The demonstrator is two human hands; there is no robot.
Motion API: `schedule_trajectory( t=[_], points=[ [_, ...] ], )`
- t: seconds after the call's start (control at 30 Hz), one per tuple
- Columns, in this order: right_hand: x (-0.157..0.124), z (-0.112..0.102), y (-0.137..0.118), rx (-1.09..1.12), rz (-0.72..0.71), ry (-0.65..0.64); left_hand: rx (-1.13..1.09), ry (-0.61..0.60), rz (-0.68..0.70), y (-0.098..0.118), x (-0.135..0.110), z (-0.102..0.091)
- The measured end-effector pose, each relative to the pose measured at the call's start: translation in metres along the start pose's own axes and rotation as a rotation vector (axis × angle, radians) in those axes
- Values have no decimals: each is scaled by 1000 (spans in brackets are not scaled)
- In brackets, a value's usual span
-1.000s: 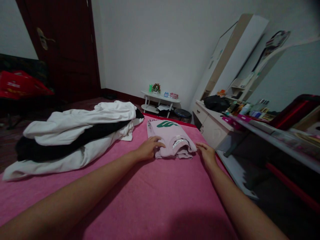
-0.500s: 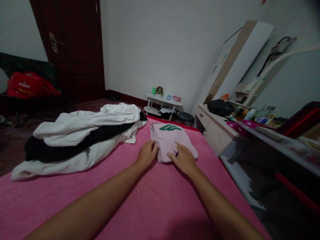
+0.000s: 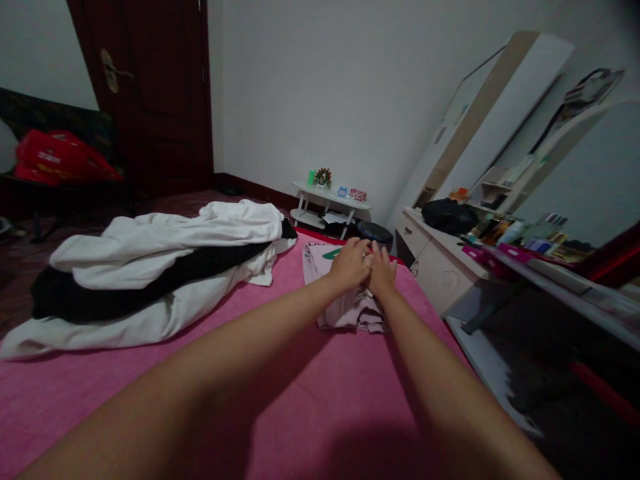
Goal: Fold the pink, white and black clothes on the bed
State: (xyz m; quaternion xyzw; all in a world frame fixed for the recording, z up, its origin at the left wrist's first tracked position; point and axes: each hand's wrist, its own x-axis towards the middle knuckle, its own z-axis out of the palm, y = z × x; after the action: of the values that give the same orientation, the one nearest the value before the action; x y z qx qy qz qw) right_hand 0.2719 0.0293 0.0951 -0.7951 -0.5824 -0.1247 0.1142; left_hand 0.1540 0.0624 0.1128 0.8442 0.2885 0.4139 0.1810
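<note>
A folded pale pink shirt (image 3: 345, 313) with a green print lies on the pink bedspread (image 3: 280, 400) near its far right corner. My left hand (image 3: 349, 263) and my right hand (image 3: 383, 272) are side by side over the far half of the shirt, touching each other. Both have their fingers curled down onto the fabric, and the hands hide most of the green print. Whether they pinch the cloth or only press it is not visible.
A heap of white and black clothes (image 3: 150, 267) lies on the bed's left side. A dresser (image 3: 440, 260) with a black bag and bottles stands right of the bed, with a low white table (image 3: 330, 200) beyond. A dark door (image 3: 150, 93) is at the back left.
Both hands have moved from the near edge of the pink shirt to its far half and come together. The view has tilted slightly.
</note>
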Motion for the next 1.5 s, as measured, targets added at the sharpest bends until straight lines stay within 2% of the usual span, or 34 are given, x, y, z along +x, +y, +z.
schedule_trajectory(
  t=[0.1,0.23,0.33,0.5,0.67,0.73,0.8,0.87,0.97,1.07,1.17,1.27,1.43,1.5],
  points=[
    [-2,30,0,-23,-37,-185,105,-162,-83,-26,7,14],
    [-6,45,4,0,-65,-199,198,-412,-189,-73,-5,24],
    [-11,46,7,48,-77,-164,208,-434,-185,-89,-11,27],
    [-27,40,8,142,-82,-139,181,-442,-153,-92,-18,20],
    [-44,10,-13,111,-63,-260,82,-399,-122,-101,-40,10],
    [-54,-3,-33,53,-57,-276,-40,-352,-99,-106,-52,5],
    [-64,-12,-57,13,-67,-253,-263,-268,-94,-111,-65,-1],
    [-72,-13,-79,-21,-76,-226,-524,-170,-167,-116,-75,-7],
    [-71,-10,-99,-97,-48,-218,-826,-36,-356,-122,-84,-15],
    [-57,-12,-106,-154,-67,-323,-1007,70,-475,-123,-86,-17],
    [-39,-19,-110,-191,-95,-468,-1039,96,-506,-124,-86,-17],
    [-30,-23,-115,-225,-134,-542,-1060,111,-521,-124,-86,-17],
    [-24,-15,-121,-251,-162,-588,-1106,139,-542,-124,-87,-17],
    [-22,-9,-120,-255,-141,-555,-1112,148,-547,-123,-87,-17]
  ],
)
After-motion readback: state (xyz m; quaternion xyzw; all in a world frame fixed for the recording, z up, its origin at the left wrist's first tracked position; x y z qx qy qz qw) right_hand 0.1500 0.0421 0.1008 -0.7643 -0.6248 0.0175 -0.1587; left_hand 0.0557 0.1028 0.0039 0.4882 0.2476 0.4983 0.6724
